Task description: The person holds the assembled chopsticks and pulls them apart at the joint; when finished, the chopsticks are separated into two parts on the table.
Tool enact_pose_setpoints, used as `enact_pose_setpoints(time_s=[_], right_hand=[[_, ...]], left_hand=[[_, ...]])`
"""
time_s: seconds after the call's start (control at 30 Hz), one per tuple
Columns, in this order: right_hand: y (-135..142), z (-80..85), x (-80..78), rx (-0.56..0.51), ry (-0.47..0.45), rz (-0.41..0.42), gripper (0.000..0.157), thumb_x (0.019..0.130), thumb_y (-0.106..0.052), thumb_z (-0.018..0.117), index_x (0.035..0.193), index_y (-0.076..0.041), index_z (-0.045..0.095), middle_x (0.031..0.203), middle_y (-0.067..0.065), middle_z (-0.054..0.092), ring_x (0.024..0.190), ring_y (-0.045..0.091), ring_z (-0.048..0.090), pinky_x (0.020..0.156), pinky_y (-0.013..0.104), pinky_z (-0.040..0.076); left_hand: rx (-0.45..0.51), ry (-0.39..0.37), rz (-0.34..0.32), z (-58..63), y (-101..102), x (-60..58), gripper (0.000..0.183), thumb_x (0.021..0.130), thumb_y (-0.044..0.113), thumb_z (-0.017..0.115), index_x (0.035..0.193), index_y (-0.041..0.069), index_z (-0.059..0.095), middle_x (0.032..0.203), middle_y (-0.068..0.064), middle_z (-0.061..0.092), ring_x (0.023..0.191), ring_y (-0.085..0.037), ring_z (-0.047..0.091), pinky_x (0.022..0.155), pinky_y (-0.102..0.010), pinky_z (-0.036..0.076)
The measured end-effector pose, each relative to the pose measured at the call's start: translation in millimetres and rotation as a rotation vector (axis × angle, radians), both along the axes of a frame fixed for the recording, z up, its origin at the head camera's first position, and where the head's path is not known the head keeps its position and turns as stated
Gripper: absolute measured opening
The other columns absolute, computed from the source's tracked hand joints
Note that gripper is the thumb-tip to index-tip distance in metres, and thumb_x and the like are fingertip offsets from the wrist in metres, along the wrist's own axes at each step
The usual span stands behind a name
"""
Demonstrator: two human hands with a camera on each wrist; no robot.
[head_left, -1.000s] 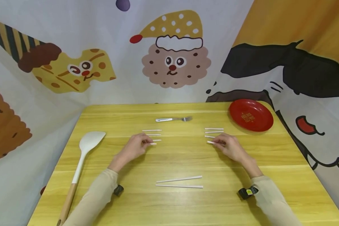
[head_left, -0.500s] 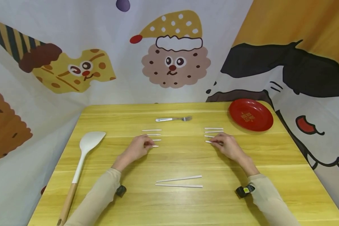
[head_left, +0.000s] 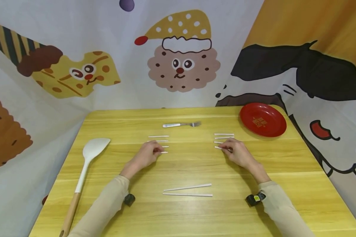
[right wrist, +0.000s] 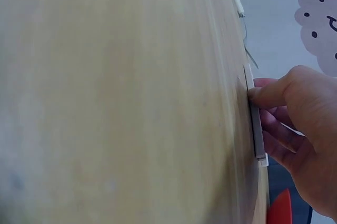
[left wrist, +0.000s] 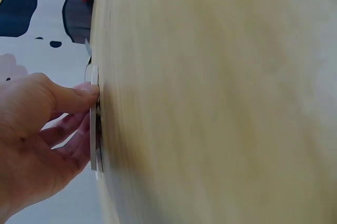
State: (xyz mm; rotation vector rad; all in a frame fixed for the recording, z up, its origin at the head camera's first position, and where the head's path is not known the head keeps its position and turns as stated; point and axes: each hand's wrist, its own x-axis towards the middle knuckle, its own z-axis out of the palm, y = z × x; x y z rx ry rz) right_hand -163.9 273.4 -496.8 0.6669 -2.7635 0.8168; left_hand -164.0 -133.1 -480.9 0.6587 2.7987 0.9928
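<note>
In the head view my left hand [head_left: 146, 154] pinches a short thin white stick [head_left: 165, 152] between thumb and fingers, at the near end of a row of similar sticks [head_left: 158, 136]. My right hand [head_left: 238, 153] likewise pinches a short white stick [head_left: 217, 147], below a second row of sticks [head_left: 223, 134] on the right. The left wrist view shows the left stick [left wrist: 93, 129] low along the table surface under the thumb. Seen from the right wrist, the right stick [right wrist: 256, 124] also lies close to the wood. Whether either stick touches the table I cannot tell.
Two long white chopsticks [head_left: 187, 195] lie on the wooden table [head_left: 190, 217] nearer to me. A fork [head_left: 182, 125] lies beyond the rows. At the back right is a red plate [head_left: 262, 120], and along the left side a white spatula [head_left: 96, 148] with a wooden handle.
My left hand has shifted slightly right with its stick, ending a little nearer to me. The right hand has moved slightly left with its stick. Both hands keep their pinch.
</note>
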Motion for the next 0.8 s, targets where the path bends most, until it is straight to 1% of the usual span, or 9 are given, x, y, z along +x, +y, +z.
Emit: enact_pose_setpoints(time_s=[0.17,0.3,0.4,0.47,0.57,0.63,0.73,0.8], right_hand=[[0,0.8,-0.3,-0.011,-0.006,0.004,0.017,0.086,0.0,0.077,0.102,-0.006,0.079,0.096,0.006,0.07,0.083,0.015,0.067,0.072,0.034,0.06],[0,2.0,0.6,-0.024,0.01,0.013,0.018,0.086,0.0,0.078,0.102,-0.006,0.079,0.095,0.004,0.07,0.083,0.015,0.067,0.072,0.034,0.06],[-2,3.5,1.8,-0.046,0.021,0.024,0.018,0.085,0.0,0.079,0.102,-0.007,0.079,0.093,0.002,0.07,0.083,0.015,0.066,0.073,0.032,0.06],[-4,5.8,3.9,-0.08,0.022,0.038,0.019,0.085,0.001,0.079,0.103,-0.005,0.079,0.092,0.002,0.069,0.084,0.015,0.068,0.074,0.031,0.061],[-11,12.4,10.0,-0.125,0.026,0.076,0.022,0.083,0.005,0.078,0.103,-0.004,0.078,0.092,0.003,0.071,0.083,0.015,0.069,0.074,0.031,0.062],[-17,16.8,17.3,-0.139,0.029,0.121,0.023,0.082,0.006,0.078,0.103,-0.003,0.077,0.093,0.004,0.072,0.081,0.015,0.069,0.072,0.031,0.061],[-31,21.3,31.6,-0.138,0.022,0.196,0.024,0.081,0.005,0.079,0.102,-0.004,0.077,0.094,0.005,0.074,0.08,0.013,0.067,0.069,0.031,0.059],[-41,22.7,42.1,-0.14,0.007,0.244,0.022,0.082,0.003,0.079,0.102,-0.004,0.077,0.095,0.004,0.074,0.082,0.013,0.068,0.07,0.029,0.059]], left_hand=[[-0.007,0.014,0.003,-2.3,2,-1.5,0.012,0.091,0.0,0.071,0.1,0.006,0.076,0.092,-0.002,0.065,0.082,-0.013,0.06,0.074,-0.026,0.054],[-0.011,0.012,0.002,-3.3,2,-1.8,0.012,0.092,0.0,0.071,0.1,0.007,0.076,0.091,-0.002,0.065,0.081,-0.012,0.059,0.072,-0.025,0.052],[0.007,-0.002,-0.004,-3.6,-1,-0.5,0.012,0.092,0.001,0.071,0.101,0.007,0.076,0.091,-0.002,0.065,0.082,-0.013,0.059,0.073,-0.025,0.052],[0.029,-0.019,0.007,-2.3,-3,1.6,0.012,0.093,0.002,0.07,0.103,0.007,0.076,0.094,-0.001,0.065,0.084,-0.013,0.059,0.075,-0.027,0.053],[0.056,-0.039,0.037,4.0,-5,7.5,0.013,0.093,0.004,0.071,0.105,0.009,0.075,0.096,0.001,0.065,0.087,-0.013,0.061,0.08,-0.03,0.055],[0.067,-0.047,0.039,11.2,-4,13.8,0.013,0.093,0.006,0.072,0.105,0.009,0.075,0.096,0.002,0.066,0.088,-0.012,0.061,0.082,-0.031,0.056],[0.073,-0.03,-0.012,22.1,0,26.4,0.013,0.092,0.008,0.073,0.106,0.007,0.075,0.095,0.002,0.067,0.088,-0.012,0.062,0.083,-0.031,0.057],[0.087,-0.017,-0.05,28.4,3,35.9,0.014,0.092,0.008,0.073,0.106,0.006,0.074,0.096,0.0,0.068,0.088,-0.012,0.062,0.082,-0.031,0.057]])
